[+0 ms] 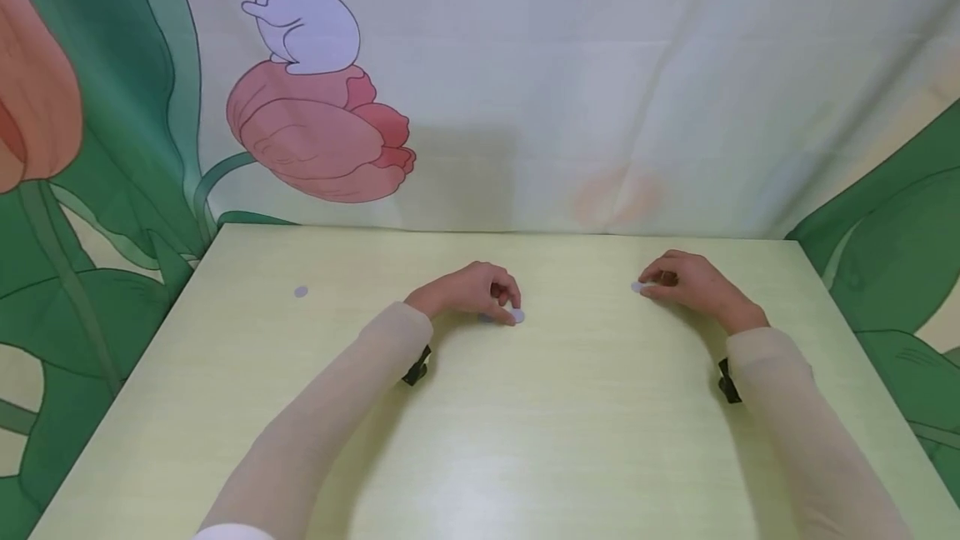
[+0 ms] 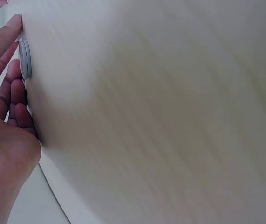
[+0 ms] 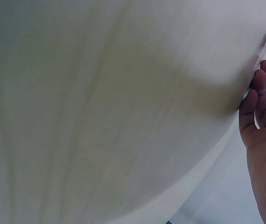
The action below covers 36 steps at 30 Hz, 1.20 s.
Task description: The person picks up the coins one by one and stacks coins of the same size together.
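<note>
My left hand (image 1: 476,288) pinches a small pale disc (image 1: 517,317) between thumb and index finger, low over the table. Another disc (image 1: 486,319) lies beneath that hand, partly covered by it. In the left wrist view a short stack of discs (image 2: 25,58) shows edge-on next to the fingers. Farther right, my right hand (image 1: 693,283) holds a similar flat disc (image 1: 637,287) by its edge, thumb and fingertips close to the tabletop. From the right wrist only a thin sliver of this disc shows at the fingertips.
A single pale disc (image 1: 301,292) lies on the left part of the light wooden table (image 1: 525,423). Behind the table's back edge hangs a curtain (image 1: 525,90) printed with flowers, leaves and a white animal. Dark straps (image 1: 417,366) sit at both wrists.
</note>
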Each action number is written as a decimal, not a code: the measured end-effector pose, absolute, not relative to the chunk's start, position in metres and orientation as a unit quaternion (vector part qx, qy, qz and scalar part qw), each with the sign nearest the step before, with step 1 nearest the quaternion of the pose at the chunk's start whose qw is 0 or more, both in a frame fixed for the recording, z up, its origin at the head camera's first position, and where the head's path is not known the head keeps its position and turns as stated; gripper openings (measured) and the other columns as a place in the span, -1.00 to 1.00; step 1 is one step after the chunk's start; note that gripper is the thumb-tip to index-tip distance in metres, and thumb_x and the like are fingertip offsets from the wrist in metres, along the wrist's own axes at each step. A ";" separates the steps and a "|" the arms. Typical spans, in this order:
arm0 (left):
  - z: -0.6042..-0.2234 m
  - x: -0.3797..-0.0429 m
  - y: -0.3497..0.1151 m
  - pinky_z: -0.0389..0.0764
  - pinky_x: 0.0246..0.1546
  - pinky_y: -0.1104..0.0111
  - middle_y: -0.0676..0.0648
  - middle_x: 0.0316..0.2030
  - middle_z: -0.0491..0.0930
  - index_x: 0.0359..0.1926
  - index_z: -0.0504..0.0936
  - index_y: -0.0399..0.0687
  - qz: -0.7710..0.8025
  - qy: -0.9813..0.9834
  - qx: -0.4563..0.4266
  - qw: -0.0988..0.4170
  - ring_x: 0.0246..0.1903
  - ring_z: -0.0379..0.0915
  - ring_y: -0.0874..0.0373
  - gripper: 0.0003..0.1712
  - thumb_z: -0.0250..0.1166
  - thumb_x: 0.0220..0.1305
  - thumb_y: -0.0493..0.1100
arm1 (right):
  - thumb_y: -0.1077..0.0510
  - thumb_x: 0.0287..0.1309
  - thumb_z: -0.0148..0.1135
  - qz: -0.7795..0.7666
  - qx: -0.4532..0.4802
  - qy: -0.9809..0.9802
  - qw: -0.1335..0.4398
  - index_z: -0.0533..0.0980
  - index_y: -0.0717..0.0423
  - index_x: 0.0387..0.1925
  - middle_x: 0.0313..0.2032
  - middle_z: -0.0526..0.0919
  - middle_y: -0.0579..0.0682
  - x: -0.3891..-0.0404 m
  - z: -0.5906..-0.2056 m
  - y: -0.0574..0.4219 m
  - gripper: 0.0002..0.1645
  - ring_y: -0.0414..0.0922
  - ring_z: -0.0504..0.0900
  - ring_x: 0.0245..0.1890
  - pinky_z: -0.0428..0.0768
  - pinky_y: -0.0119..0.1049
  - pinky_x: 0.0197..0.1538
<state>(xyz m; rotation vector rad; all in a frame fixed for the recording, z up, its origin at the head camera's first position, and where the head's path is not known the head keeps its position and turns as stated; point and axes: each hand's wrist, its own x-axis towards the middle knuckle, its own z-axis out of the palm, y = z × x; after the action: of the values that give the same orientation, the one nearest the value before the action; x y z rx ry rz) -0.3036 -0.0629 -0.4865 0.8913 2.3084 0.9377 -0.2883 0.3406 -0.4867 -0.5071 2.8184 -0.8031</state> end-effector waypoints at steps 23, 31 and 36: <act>-0.484 -0.301 -0.063 0.38 -0.29 0.40 0.05 -0.40 0.50 -0.24 0.74 0.02 0.353 0.842 0.328 0.244 -0.34 0.36 0.18 -0.82 0.55 0.16 -0.11 | 0.08 0.24 0.38 -0.225 -0.203 0.951 0.056 0.63 0.15 -0.22 -0.28 0.60 -0.01 -0.294 -0.490 0.321 -0.79 -0.07 0.53 -0.25 0.52 -0.11 -0.07; -0.483 -0.300 -0.063 0.39 -0.28 0.40 0.05 -0.40 0.50 -0.24 0.74 0.03 0.350 0.846 0.322 0.242 -0.33 0.36 0.18 -0.82 0.55 0.16 -0.11 | 0.06 0.25 0.35 -0.186 -0.223 0.956 0.037 0.60 0.12 -0.23 -0.28 0.57 -0.03 -0.293 -0.489 0.319 -0.80 -0.09 0.50 -0.27 0.51 -0.14 -0.09; -0.485 -0.301 -0.063 0.38 -0.28 0.39 0.05 -0.40 0.50 -0.24 0.74 0.03 0.354 0.844 0.320 0.246 -0.33 0.36 0.18 -0.82 0.55 0.16 -0.11 | 0.04 0.24 0.35 -0.177 -0.232 0.956 0.029 0.60 0.11 -0.25 -0.28 0.58 -0.04 -0.292 -0.488 0.315 -0.79 -0.09 0.52 -0.26 0.52 -0.13 -0.09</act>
<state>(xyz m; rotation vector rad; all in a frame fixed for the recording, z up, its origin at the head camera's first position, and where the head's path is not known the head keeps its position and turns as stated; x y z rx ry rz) -0.3008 -0.0632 -0.4850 0.8719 2.3020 0.9670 -0.2919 0.3150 -0.4879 -0.7167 2.9493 -0.5453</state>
